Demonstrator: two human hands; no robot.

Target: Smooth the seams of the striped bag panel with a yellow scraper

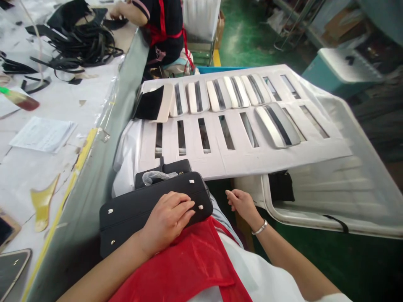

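A: Where do we find the black bag [132, 214], and why there?

B: We see it close against the red apron [185, 260], one broad panel facing up. We'd judge that this keeps it steady and the studs [200, 207] on that panel within reach. White scraps cover three of them, perhaps against scratches, and the clear wrap [159, 176] at the bag's far side probably serves likewise.

A: And the hands?

B: The left hand [170, 216] lies palm down on the bag, fingers loosely extended, grasping nothing; we take it to be steadying the bag. The right hand [244, 204] is to the bag's right, apart from it, fingers curled in; we make out nothing held there.

A: What do we have beyond the bag?

B: A slotted white board [220, 161], with pale curved pieces [191, 98] laid over some slots, perhaps to keep them in order.

A: Can we read any writing?

B: We can't. We find no legible brand on the bag, and the paper sheet [42, 133] on the table [94, 98] left of the bag is too blurred.
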